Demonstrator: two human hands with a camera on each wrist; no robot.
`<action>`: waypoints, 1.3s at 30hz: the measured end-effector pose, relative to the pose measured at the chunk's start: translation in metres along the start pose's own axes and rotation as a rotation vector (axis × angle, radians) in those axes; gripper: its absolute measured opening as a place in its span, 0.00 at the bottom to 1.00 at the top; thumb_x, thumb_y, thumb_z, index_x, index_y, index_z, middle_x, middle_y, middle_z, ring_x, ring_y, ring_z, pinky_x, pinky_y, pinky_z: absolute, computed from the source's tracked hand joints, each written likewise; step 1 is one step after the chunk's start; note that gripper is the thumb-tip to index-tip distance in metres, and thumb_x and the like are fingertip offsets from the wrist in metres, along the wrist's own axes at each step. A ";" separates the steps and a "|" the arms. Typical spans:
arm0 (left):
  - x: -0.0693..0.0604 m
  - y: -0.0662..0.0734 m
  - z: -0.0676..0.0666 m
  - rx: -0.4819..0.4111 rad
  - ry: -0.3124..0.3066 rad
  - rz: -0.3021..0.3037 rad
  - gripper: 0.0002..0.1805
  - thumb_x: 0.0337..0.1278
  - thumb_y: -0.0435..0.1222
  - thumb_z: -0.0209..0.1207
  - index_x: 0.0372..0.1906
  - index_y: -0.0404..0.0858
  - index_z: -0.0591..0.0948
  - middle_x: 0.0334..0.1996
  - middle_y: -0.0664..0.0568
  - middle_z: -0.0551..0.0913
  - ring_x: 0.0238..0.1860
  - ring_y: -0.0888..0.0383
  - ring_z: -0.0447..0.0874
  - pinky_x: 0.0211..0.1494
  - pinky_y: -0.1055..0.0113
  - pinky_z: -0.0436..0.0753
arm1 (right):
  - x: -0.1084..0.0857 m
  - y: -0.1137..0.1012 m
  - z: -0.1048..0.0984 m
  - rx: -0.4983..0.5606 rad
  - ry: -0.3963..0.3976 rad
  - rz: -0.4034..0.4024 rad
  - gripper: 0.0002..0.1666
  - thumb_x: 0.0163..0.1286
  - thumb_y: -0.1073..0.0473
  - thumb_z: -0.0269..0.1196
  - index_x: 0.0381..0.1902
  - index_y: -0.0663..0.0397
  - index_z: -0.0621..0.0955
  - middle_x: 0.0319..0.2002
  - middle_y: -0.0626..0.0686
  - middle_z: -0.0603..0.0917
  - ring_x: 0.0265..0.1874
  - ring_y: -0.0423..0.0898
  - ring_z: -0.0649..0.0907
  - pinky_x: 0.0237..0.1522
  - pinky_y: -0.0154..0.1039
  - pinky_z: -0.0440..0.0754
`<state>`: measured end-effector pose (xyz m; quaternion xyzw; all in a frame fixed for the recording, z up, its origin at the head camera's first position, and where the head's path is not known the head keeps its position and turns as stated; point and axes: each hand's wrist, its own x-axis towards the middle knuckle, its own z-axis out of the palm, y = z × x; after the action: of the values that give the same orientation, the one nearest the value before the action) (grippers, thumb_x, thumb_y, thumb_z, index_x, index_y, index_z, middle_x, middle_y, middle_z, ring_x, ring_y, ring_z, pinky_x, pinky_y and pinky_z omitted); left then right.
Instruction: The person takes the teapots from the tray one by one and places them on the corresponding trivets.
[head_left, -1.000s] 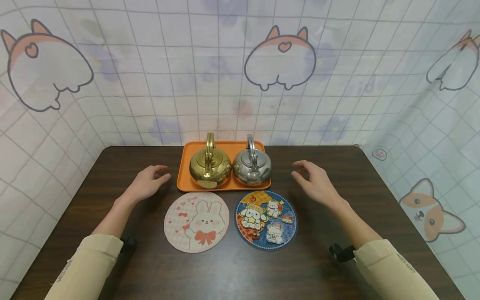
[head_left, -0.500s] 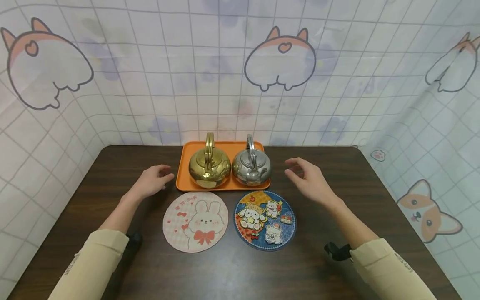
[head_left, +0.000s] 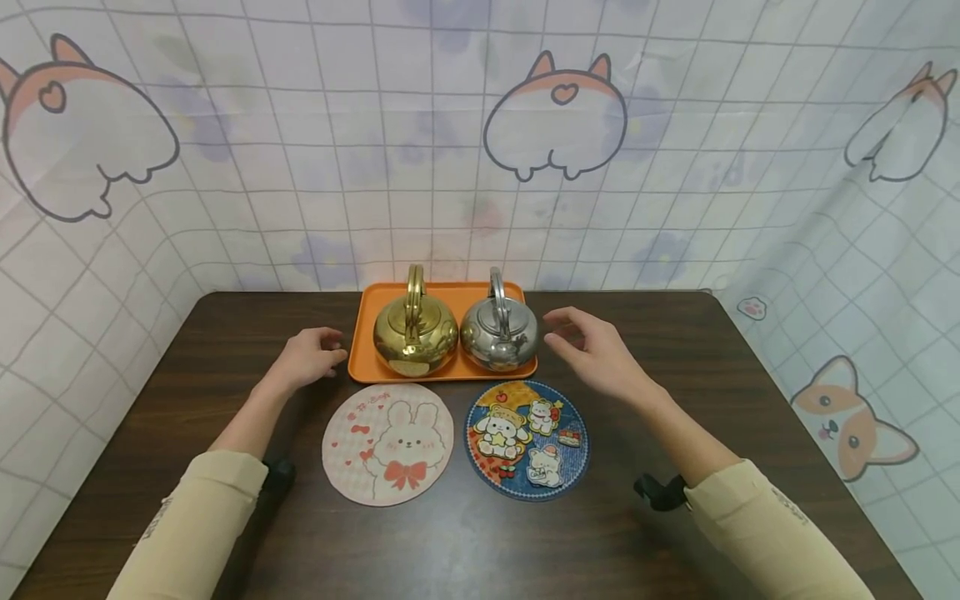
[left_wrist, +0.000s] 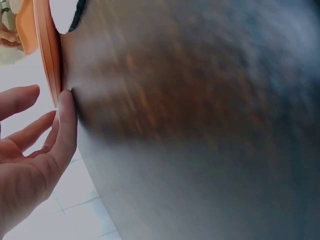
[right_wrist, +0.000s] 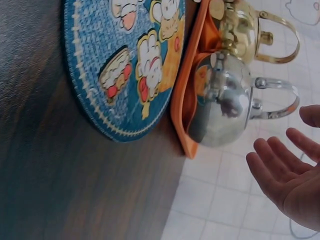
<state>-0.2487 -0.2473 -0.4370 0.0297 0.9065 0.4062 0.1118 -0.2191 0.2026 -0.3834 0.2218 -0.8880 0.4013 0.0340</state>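
Note:
A gold kettle (head_left: 416, 337) and a silver kettle (head_left: 501, 335) stand side by side on an orange tray (head_left: 363, 354), both with upright handles. Just left of the tray hovers my left hand (head_left: 307, 358), fingers loosely bent and holding nothing; in the left wrist view its fingers (left_wrist: 66, 120) appear near the tray's edge (left_wrist: 47, 50). My right hand (head_left: 596, 350) is close to the right side of the silver kettle, thumb and fingers spread apart. The right wrist view has that hand (right_wrist: 295, 185) beside the silver kettle (right_wrist: 225, 100), with a gap between them.
In front of the tray lie two round mats on the dark wooden table (head_left: 450, 550): a pink rabbit mat (head_left: 360, 458) at left and a blue patterned mat (head_left: 570, 467) at right. A patterned cloth (head_left: 435, 192) hangs behind the table and along its sides.
My right hand has moved left, closer to the silver kettle. My left hand has shifted slightly right, toward the tray. Kettles and mats keep their places on the table.

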 end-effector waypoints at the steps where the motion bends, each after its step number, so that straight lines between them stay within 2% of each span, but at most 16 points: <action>1: 0.001 0.000 0.000 -0.014 -0.002 -0.004 0.28 0.75 0.31 0.55 0.71 0.19 0.66 0.59 0.26 0.73 0.44 0.42 0.87 0.47 0.54 0.89 | 0.001 -0.001 0.000 0.002 -0.005 -0.001 0.20 0.79 0.55 0.62 0.63 0.55 0.78 0.58 0.56 0.82 0.56 0.53 0.81 0.56 0.57 0.82; 10: 0.006 0.000 0.004 -0.112 -0.034 -0.029 0.26 0.74 0.29 0.54 0.70 0.19 0.66 0.57 0.27 0.74 0.46 0.42 0.86 0.46 0.59 0.89 | 0.009 -0.017 0.007 0.046 -0.060 -0.026 0.20 0.79 0.58 0.61 0.64 0.61 0.78 0.59 0.61 0.81 0.56 0.53 0.82 0.57 0.55 0.83; 22: 0.008 0.004 0.009 -0.166 -0.042 -0.013 0.27 0.74 0.29 0.53 0.70 0.18 0.66 0.53 0.29 0.77 0.48 0.42 0.85 0.48 0.57 0.89 | 0.016 -0.030 0.021 0.080 -0.114 -0.055 0.19 0.79 0.57 0.61 0.63 0.59 0.79 0.59 0.56 0.81 0.54 0.50 0.82 0.54 0.50 0.84; 30: 0.010 0.006 0.010 -0.156 -0.041 -0.031 0.26 0.73 0.28 0.55 0.69 0.18 0.67 0.52 0.31 0.75 0.46 0.45 0.85 0.46 0.59 0.89 | 0.020 -0.041 0.031 0.079 -0.060 -0.080 0.18 0.78 0.58 0.62 0.62 0.57 0.80 0.57 0.54 0.82 0.52 0.50 0.83 0.46 0.45 0.86; 36: 0.010 0.006 0.010 -0.157 -0.042 -0.032 0.26 0.72 0.27 0.56 0.68 0.19 0.67 0.53 0.31 0.76 0.44 0.47 0.85 0.45 0.60 0.89 | 0.027 -0.050 0.040 0.100 -0.045 -0.135 0.17 0.78 0.61 0.62 0.60 0.62 0.80 0.54 0.58 0.83 0.49 0.50 0.82 0.49 0.46 0.85; 39: 0.011 0.005 0.010 -0.164 -0.042 -0.031 0.25 0.72 0.27 0.56 0.68 0.19 0.68 0.52 0.31 0.76 0.43 0.48 0.85 0.45 0.60 0.90 | 0.031 -0.055 0.046 0.109 -0.059 -0.162 0.15 0.78 0.61 0.61 0.58 0.60 0.81 0.52 0.57 0.84 0.47 0.49 0.82 0.47 0.47 0.85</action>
<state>-0.2569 -0.2347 -0.4416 0.0149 0.8679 0.4765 0.1392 -0.2185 0.1258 -0.3687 0.3062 -0.8447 0.4381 0.0282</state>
